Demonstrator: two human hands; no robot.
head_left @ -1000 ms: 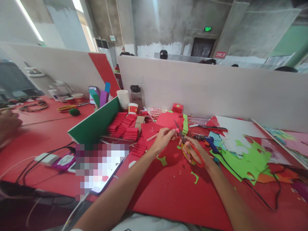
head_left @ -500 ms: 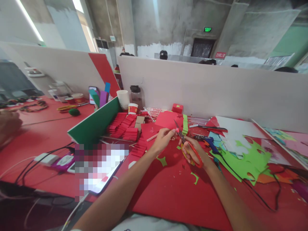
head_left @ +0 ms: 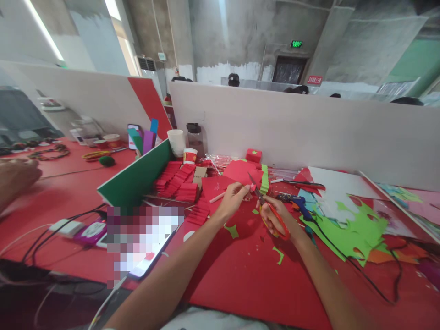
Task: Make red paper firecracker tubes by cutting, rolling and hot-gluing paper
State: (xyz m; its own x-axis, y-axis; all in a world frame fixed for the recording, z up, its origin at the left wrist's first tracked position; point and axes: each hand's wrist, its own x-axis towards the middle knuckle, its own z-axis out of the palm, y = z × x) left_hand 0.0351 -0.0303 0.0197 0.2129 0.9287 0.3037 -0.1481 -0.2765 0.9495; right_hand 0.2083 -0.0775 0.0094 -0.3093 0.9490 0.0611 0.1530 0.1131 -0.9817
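The right hand (head_left: 273, 216) has its fingers curled through and around the red and yellow handles of the scissors (head_left: 259, 196), whose dark blades point up and away, toward the white partition (head_left: 295, 128). The left hand (head_left: 234, 197) has its grip drawn into a pinch, thumb and fingertips holding a small red paper piece (head_left: 253, 187) right at the blades; whether the blades are touching it cannot be told.

Below the hands, light-green scraps (head_left: 233, 231) lie on the red table (head_left: 247, 284). Just beyond the hands are red sheets (head_left: 237, 170), with a strip-like light-green stack (head_left: 264, 178) beside them and a red box with a yellow star (head_left: 253, 156) behind.

To the left sit many folded red pieces (head_left: 177, 176), a red cup (head_left: 190, 156) and a dark-lidded bottle (head_left: 195, 136); nearer, a phone (head_left: 144, 266) is partly blurred out. To the right are a blue glue gun (head_left: 303, 208) and a cut-out green sheet (head_left: 366, 227). At the far left, past a green board (head_left: 132, 178), is a co-worker's hand (head_left: 19, 178).
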